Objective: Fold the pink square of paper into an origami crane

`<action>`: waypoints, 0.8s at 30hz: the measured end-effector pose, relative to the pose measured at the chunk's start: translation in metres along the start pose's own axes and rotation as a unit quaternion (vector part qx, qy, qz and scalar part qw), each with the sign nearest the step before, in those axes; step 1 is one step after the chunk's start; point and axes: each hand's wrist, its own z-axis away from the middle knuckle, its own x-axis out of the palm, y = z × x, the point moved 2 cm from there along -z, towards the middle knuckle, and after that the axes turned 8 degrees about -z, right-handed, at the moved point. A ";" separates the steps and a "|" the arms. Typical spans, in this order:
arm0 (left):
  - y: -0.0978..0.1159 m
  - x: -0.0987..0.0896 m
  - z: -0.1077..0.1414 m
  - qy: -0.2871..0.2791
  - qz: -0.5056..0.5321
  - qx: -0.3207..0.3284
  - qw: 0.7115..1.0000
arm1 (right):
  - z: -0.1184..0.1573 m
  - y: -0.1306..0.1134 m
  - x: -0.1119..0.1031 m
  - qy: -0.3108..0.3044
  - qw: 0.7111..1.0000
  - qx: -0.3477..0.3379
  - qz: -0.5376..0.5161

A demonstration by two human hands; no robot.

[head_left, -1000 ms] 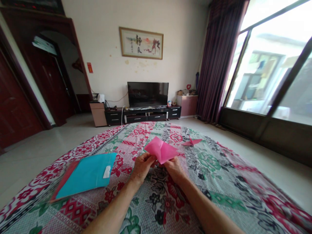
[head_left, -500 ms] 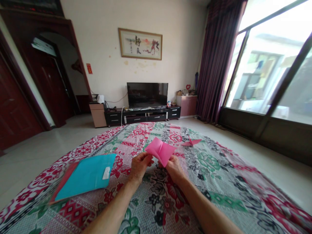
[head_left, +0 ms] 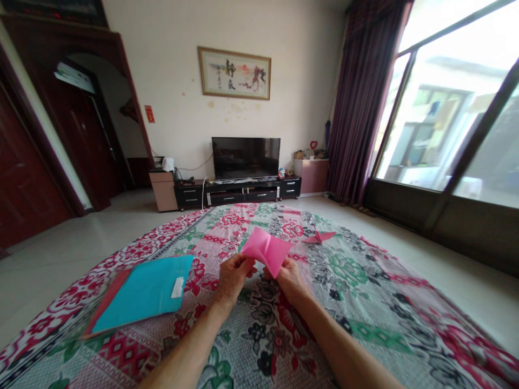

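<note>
A folded sheet of pink paper (head_left: 267, 249) is held up above the patterned cloth, with creases meeting near its middle. My left hand (head_left: 235, 275) pinches its left corner between thumb and fingers. At the lower right edge, my right hand (head_left: 288, 278) grips the paper too; some of its fingers are hidden behind the sheet. Beyond the right hand, a folded pink paper piece (head_left: 319, 237) with pointed ends lies on the cloth.
A pack of coloured paper (head_left: 141, 292), blue on top with a white label, lies to the left on the floral tablecloth (head_left: 259, 335). Farther off stand a television (head_left: 246, 158) on a black cabinet (head_left: 227, 194), a dark curtain (head_left: 357, 102) and large windows (head_left: 438, 124).
Almost nothing differs. Both hands keep hold of the pink paper, whose left part has tilted very slightly; the view has shifted by a hair.
</note>
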 end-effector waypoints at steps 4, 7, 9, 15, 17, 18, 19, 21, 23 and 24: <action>-0.001 0.000 0.000 -0.003 -0.017 0.007 1.000 | 0.000 -0.001 0.001 -0.012 0.999 0.013 -0.045; -0.001 0.001 0.000 0.003 -0.018 0.015 1.000 | 0.000 -0.001 0.003 -0.024 0.995 0.028 -0.093; -0.002 0.001 0.000 0.011 -0.009 0.016 1.000 | -0.001 0.000 0.003 -0.026 0.993 0.030 -0.115; -0.003 0.001 -0.002 0.020 -0.010 0.011 1.000 | -0.004 0.007 0.001 -0.038 0.989 0.032 -0.140; -0.004 0.001 -0.002 0.025 -0.007 0.011 1.000 | -0.004 0.008 0.001 -0.047 0.990 0.027 -0.132; -0.003 0.001 -0.002 0.025 -0.008 0.014 1.000 | -0.004 0.007 0.001 -0.055 0.990 0.027 -0.126; -0.003 0.001 -0.001 0.024 -0.010 0.019 0.999 | -0.003 0.007 0.001 -0.062 0.991 0.029 -0.118; -0.001 0.001 -0.001 0.022 -0.017 0.027 0.999 | -0.002 0.006 0.002 -0.073 0.991 0.034 -0.103; 0.000 0.001 0.000 0.020 -0.024 0.029 0.999 | -0.001 0.004 0.002 -0.074 0.991 0.040 -0.103; 0.001 0.001 0.000 0.019 -0.028 0.030 0.999 | -0.001 0.004 0.002 -0.073 0.990 0.043 -0.109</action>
